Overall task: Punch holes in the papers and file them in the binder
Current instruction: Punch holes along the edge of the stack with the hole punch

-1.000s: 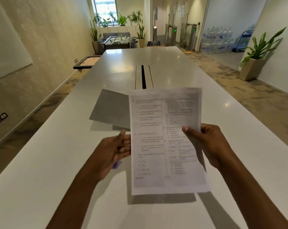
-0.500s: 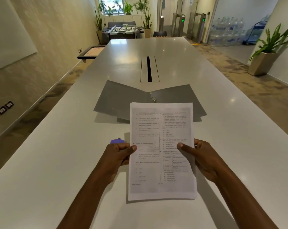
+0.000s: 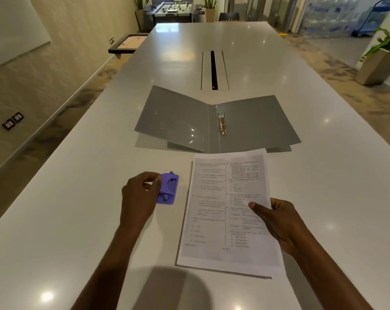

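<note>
A stack of printed papers [image 3: 214,211] lies low over the white table [image 3: 77,198]; my right hand [image 3: 276,220] holds its right edge, thumb on top. A small purple hole punch [image 3: 168,189] sits on the table just left of the papers. My left hand [image 3: 140,195] is at the punch's left side with fingers curled; whether it grips the punch I cannot tell. Beyond the papers a grey ring binder [image 3: 252,121] lies open, its metal rings [image 3: 222,123] beside the spine.
A cable slot [image 3: 213,70] runs along the table's middle behind the binder. A potted plant [image 3: 382,59] stands on the floor at the right, and a foosball table [image 3: 173,7] stands past the far end. A framed board [image 3: 128,44] juts from the left wall.
The papers came down from in front of my view toward the table. My left hand let go of their left edge and moved left to the purple punch.
</note>
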The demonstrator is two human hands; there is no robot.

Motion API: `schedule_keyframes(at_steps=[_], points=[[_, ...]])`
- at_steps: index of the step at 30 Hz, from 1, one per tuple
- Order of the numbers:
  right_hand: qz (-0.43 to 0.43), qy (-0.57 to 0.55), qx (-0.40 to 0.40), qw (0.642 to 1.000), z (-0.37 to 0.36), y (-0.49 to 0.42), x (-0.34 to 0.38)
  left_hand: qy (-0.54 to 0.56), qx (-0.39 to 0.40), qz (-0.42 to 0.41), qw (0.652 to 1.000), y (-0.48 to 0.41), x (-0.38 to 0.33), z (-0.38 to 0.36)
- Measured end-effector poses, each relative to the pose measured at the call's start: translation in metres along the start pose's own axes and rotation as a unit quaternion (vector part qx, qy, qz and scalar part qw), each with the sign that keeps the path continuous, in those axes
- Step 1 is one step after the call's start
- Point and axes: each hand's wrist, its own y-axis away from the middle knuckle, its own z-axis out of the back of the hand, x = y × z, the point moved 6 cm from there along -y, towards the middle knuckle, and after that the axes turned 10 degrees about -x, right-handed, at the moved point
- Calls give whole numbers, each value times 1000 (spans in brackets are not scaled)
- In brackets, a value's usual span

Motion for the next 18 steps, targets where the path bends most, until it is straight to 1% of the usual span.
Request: schedule_keyframes(at_steps=[2,4,6,10,18], points=[[-5,-10,-4,1000,-7,-2,-4,-29,9,15,999,-13,10,-5],[-12,-21,-5,1000,-15,-4,-7,-53,35,39,997,-23,21,-15],[-16,-23,-7,1000,-22,-7,-11,-69,67,43,994,-30,29,-25],[-14,-21,-16,1000,-35,-15,-12,-48,106,54,992,-38,33,-35],[-19,-29,-5,999,-51,-30,-7,-24,115,65,991,-46,40,-37]])
